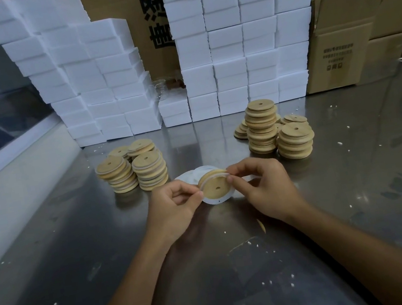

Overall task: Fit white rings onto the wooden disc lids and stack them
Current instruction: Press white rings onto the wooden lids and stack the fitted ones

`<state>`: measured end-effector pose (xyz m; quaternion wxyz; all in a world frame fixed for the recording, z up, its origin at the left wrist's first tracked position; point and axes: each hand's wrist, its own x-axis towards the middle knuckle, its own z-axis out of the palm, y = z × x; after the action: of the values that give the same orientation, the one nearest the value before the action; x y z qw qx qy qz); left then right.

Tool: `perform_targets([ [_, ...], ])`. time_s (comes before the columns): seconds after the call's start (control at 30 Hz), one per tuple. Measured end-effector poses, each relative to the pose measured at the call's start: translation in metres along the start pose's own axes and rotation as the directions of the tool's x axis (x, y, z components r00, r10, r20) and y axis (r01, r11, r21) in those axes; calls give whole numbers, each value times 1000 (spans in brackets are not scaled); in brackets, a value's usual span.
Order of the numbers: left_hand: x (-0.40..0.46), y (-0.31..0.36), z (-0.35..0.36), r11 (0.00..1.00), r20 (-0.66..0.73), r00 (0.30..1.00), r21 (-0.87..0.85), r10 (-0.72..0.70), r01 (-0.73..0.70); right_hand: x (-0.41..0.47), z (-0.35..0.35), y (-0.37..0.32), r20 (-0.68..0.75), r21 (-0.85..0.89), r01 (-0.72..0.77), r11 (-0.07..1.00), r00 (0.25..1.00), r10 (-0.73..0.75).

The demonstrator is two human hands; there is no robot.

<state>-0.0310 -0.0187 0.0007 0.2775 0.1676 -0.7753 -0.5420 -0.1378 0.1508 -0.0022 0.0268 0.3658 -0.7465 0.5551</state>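
Table: grey brushed-metal work table (78, 252), scuffed, dotted with small white crumbs.
Back wall: brown corrugated cardboard cartons (338, 54) with black printed characters, standing at the far edge of the table.
Foam stock: white rectangular foam blocks (242, 39) piled in tall columns before the cartons, in two groups with a gap between them.
Right stacks: round pale wooden disc lids (263, 126), each with a small centre hole, in several columns at the far right of the table; no white edging is visible on them.
Left stacks: three or four columns of the same kind of lids, with white rims (150, 170), at the far left; the nearest columns lean slightly.
Ring supply: thin white rings (188, 177) lying flat on the table just behind the hands; the number cannot be told.
Left hand: left hand (173, 199), fingers curled, thumb and fingertips pinching the left edge of the held lid.
Right hand: right hand (258, 182), fingers curled, thumb and forefinger pinching the ring at the lid's upper right edge.
Work piece: one round wooden lid (215, 188) held tilted between both hands, above the table centre.
Ring on work piece: thin white ring (211, 175) lying partly around the lid's upper rim.
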Motion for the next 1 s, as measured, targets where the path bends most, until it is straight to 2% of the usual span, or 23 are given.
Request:
perform_targets([
  [0.17, -3, 4, 7, 979, -77, 981, 115, 179, -169, -3, 0, -7, 13, -99, 138, 985, 990, -138],
  [0.3, -8, 13, 8, 912, -56, 927, 211, 370, -351, -4, -1, -13, 81, -182, 263, 947, 964, -252],
  [0.4, -9, 15, 9, 895, -38, 919, 247, 392, -372, -5, 1, -15, 80, -179, 287, 941, 958, -276],
  [0.6, -6, 10, 8, 918, -80, 932, 221, 353, -328, -5, 2, -9, 35, -29, 60, 998, 998, -59],
  [0.77, -3, 6, 7, 921, -83, 929, 193, 359, -339, 0, 1, -8, 39, 124, -120, 985, 992, 116],
  [1.0, -1, 2, 7, 949, -85, 951, 134, 297, -284, 4, -1, -4, 69, 148, -151, 977, 987, 143],
])
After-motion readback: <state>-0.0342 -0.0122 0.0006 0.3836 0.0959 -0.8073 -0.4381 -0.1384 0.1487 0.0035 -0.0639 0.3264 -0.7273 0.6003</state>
